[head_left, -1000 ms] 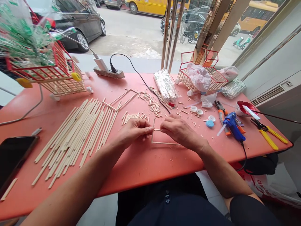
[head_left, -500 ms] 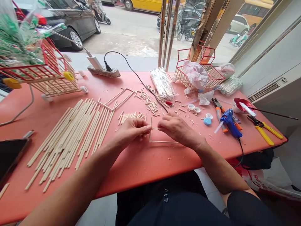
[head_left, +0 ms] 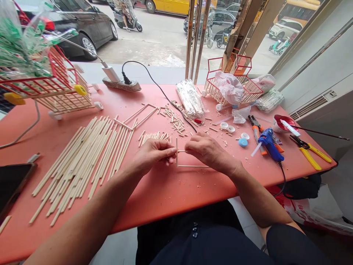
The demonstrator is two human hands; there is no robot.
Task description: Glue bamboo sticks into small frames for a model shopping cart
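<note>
Between my hands is a small frame of thin wooden sticks [head_left: 193, 166], with one upright piece and two crosswise pieces showing. My left hand [head_left: 160, 150] pinches the upright stick near where the upper crosspiece meets it. My right hand [head_left: 205, 149] is closed around the other end of that upper crosspiece, and its fingers hide the far part of the frame. Just beyond my left hand lies a row of short cut sticks [head_left: 154, 137]. Further left, a joined stick frame [head_left: 140, 117] rests by a wide pile of long wooden sticks [head_left: 79, 162].
A blue glue gun [head_left: 270, 145], orange-handled pliers [head_left: 256, 129] and yellow-handled cutters [head_left: 311, 151] lie at right. Bottle caps [head_left: 242, 142] and wood scraps are scattered nearby. Small stick carts [head_left: 66, 92] stand at both back corners. A black cord [head_left: 162, 92] crosses from a power strip [head_left: 122, 84].
Both hands keep nearly the same hold. The frame's left end has shifted very slightly to the right. Outside, a scooter with a rider has come into view.
</note>
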